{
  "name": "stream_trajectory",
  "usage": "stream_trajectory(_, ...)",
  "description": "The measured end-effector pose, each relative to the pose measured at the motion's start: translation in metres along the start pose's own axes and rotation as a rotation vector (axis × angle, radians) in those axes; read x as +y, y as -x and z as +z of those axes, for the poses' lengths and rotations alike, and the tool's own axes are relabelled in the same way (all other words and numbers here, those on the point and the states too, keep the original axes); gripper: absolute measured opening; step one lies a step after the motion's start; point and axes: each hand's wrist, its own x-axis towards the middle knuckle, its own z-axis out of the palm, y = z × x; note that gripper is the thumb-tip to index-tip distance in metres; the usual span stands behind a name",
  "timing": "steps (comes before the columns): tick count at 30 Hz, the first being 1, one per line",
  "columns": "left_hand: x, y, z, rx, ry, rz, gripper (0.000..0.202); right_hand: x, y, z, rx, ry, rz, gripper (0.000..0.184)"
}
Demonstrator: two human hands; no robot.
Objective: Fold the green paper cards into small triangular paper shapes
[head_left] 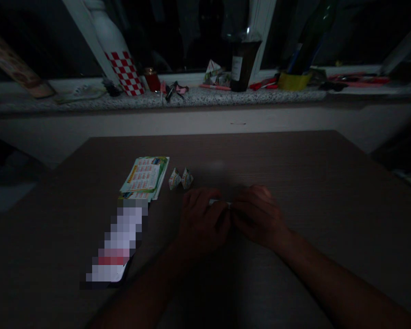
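My left hand [201, 218] and my right hand [257, 214] meet at the middle of a dark wooden table [294, 173]. Both are closed, pinching a small pale piece of paper [219, 202] between them; only a thin sliver of it shows. A small folded paper shape [181, 178] lies just beyond my left hand. A stack of printed calendar cards [145, 177] lies to the left of that shape.
A phone [114, 246] with a blurred screen lies at the near left. The windowsill [192, 98] behind holds dark bottles [243, 59], a red-and-white checked object [125, 72], a small red tin [152, 78], pens and bits of paper.
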Motion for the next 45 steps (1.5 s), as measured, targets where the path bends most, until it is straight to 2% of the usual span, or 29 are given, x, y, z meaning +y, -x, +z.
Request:
stream_trajectory(13,-0.001,0.000,0.001,0.015,0.038,0.003,0.002,-0.001,0.000,-0.002,0.048,-0.021,-0.055,0.014)
stream_trajectory(17,0.001,-0.003,0.000,0.009,0.024,-0.031,0.005,-0.001,-0.001,-0.002,0.057,-0.026,-0.110,0.017)
stream_trajectory(23,-0.001,-0.004,0.000,0.009,-0.024,-0.079,0.007,-0.002,-0.002,-0.003,0.078,0.003,-0.101,0.014)
stream_trajectory(27,-0.010,-0.003,-0.001,0.026,-0.046,-0.099,0.007,-0.004,-0.003,-0.006,0.100,0.008,-0.100,0.013)
stream_trajectory(33,-0.036,-0.006,-0.010,0.083,-0.080,-0.169,0.010,-0.003,-0.006,-0.016,0.180,0.005,-0.064,0.013)
stream_trajectory(35,-0.039,-0.005,-0.012,0.121,-0.093,-0.204,0.009,-0.001,-0.007,-0.020,0.196,0.013,-0.039,0.014)
stream_trajectory(36,-0.039,-0.004,-0.012,0.102,-0.073,-0.207,0.007,0.000,-0.008,-0.020,0.193,0.012,-0.030,0.014)
stream_trajectory(38,-0.034,-0.002,-0.010,0.062,-0.018,-0.198,0.007,0.002,-0.008,-0.020,0.180,-0.003,-0.025,0.014)
stream_trajectory(40,-0.026,0.000,-0.007,0.041,0.013,-0.169,0.026,0.002,-0.008,-0.018,0.172,-0.027,-0.029,0.013)
stream_trajectory(41,-0.022,0.001,-0.006,0.019,0.024,-0.141,0.028,0.002,-0.007,-0.016,0.163,-0.040,-0.030,0.013)
stream_trajectory(45,-0.015,0.000,-0.004,-0.038,0.080,-0.027,0.011,0.002,-0.005,-0.011,0.125,-0.070,-0.004,0.016)
